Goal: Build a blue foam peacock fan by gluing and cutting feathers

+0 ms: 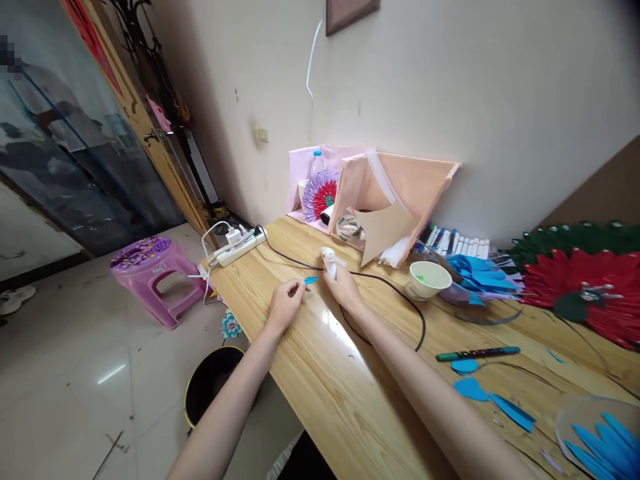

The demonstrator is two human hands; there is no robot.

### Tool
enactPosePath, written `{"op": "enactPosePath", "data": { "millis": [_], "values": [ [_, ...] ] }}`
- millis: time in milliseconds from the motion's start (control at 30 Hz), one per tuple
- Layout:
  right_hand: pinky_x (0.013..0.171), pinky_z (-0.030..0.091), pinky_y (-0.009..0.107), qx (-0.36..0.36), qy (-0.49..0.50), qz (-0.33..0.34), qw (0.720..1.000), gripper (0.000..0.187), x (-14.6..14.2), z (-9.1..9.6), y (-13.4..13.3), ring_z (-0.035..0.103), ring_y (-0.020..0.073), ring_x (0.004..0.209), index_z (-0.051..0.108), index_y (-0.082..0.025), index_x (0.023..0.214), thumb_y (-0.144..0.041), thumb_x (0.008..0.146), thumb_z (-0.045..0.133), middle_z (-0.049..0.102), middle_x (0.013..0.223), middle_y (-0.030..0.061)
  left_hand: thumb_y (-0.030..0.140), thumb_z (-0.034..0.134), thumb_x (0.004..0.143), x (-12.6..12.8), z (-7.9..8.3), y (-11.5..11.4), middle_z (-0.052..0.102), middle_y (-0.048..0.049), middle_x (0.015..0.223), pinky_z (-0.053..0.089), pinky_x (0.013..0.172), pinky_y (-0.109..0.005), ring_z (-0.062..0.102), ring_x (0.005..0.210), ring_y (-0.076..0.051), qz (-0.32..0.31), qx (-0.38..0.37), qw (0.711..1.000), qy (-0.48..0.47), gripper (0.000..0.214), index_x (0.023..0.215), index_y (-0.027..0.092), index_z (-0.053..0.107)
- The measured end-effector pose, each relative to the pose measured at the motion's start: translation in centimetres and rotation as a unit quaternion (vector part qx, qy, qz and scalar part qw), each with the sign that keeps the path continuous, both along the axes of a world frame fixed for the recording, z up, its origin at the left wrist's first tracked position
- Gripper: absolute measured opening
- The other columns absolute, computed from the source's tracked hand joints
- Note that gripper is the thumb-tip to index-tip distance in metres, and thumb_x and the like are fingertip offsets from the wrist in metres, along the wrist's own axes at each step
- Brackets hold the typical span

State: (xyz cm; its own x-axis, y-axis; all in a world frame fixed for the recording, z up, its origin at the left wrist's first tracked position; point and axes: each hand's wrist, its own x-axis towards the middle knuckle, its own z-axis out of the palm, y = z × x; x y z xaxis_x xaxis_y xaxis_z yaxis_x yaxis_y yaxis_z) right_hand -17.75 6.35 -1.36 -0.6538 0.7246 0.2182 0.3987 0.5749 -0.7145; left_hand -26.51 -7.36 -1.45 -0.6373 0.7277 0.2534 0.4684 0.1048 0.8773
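Between the fingertips of my left hand is a small blue petal, pinched just above the wooden table. My right hand is wrapped round the handle of a white glue gun. The gun's front end lies just beyond the petal; whether the two touch I cannot tell. A black cord loops over the tabletop near my right forearm. More blue petal pieces are scattered to the right, beside a dark green pen.
A power strip sits at the far left edge. At the back stand an open peach box and a paper bowl. Red flowers and a dish of blue petals fill the right. A black bin and pink stool stand left.
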Motion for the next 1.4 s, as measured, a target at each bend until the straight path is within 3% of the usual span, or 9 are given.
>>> {"op": "enactPosePath", "data": {
  "millis": [200,367,467,567,833,1100,1400],
  "values": [
    [0.058,0.04,0.025,-0.054,0.066,0.039,0.996,0.038,5.0,-0.3,-1.2,0.054,0.0162,0.062,0.06,-0.015,0.09,-0.044,0.088,0.035,0.058,0.068,0.0018,0.041,0.045,0.083,-0.7,-0.7,-0.1,0.048,0.0029,0.054,0.032,0.052,-0.022,0.044,0.051,-0.011,0.04,-0.007,0.999,-0.021,0.035,0.075,0.015,0.066],
    [0.07,0.043,0.027,-0.138,0.14,0.098,0.976,0.032,7.7,-0.8,-2.5,0.057,0.0175,0.074,0.06,-0.016,0.081,-0.043,0.084,0.042,0.06,0.075,0.0035,0.042,0.045,0.083,-0.6,-1.0,-0.1,0.051,0.0025,0.055,0.034,0.053,-0.022,0.048,0.053,-0.012,0.05,-0.034,0.998,-0.021,0.035,0.077,0.016,0.068],
    [0.078,0.042,0.03,-0.184,0.148,0.117,0.965,0.032,8.0,-1.2,-2.8,0.057,0.0198,0.085,0.061,-0.016,0.084,-0.043,0.083,0.043,0.061,0.081,0.0054,0.041,0.044,0.083,-0.6,-1.0,-0.2,0.054,0.0021,0.057,0.035,0.055,-0.022,0.049,0.055,-0.012,0.047,-0.037,0.998,-0.014,0.034,0.079,0.017,0.068],
    [0.076,0.042,0.03,-0.203,0.134,0.123,0.962,0.033,8.1,-1.3,-2.9,0.056,0.0194,0.082,0.061,-0.016,0.085,-0.044,0.083,0.043,0.061,0.082,0.006,0.041,0.044,0.084,-0.6,-1.0,-0.2,0.055,0.0015,0.059,0.036,0.056,-0.022,0.05,0.055,-0.012,0.041,-0.04,0.998,-0.005,0.035,0.077,0.016,0.067],
    [0.063,0.042,0.027,-0.207,0.132,0.131,0.961,0.031,8.4,-0.9,-3.1,0.052,0.016,0.068,0.057,-0.016,0.083,-0.043,0.081,0.041,0.059,0.081,0.0053,0.043,0.044,0.083,-0.5,-1.2,0.0,0.056,0.001,0.059,0.036,0.054,-0.022,0.051,0.055,-0.013,0.023,-0.049,0.999,-0.005,0.036,0.08,0.016,0.068],
    [0.071,0.042,0.027,-0.173,0.12,0.119,0.97,0.03,8.2,-1.3,-2.9,0.053,0.0172,0.075,0.057,-0.017,0.076,-0.042,0.082,0.042,0.058,0.08,0.0045,0.044,0.043,0.084,-0.3,-0.8,-0.1,0.057,0.0006,0.059,0.036,0.055,-0.023,0.052,0.057,-0.013,0.022,-0.058,0.998,-0.001,0.037,0.079,0.016,0.068],
    [0.061,0.041,0.025,-0.189,0.105,0.109,0.97,0.028,8.4,-1.1,-3.1,0.049,0.0146,0.061,0.054,-0.018,0.073,-0.042,0.081,0.042,0.054,0.068,0.001,0.043,0.043,0.084,-0.1,-0.6,-0.1,0.058,-0.0001,0.06,0.036,0.055,-0.023,0.051,0.057,-0.013,0.025,-0.057,0.998,0.009,0.037,0.076,0.015,0.067]
  ]
}}
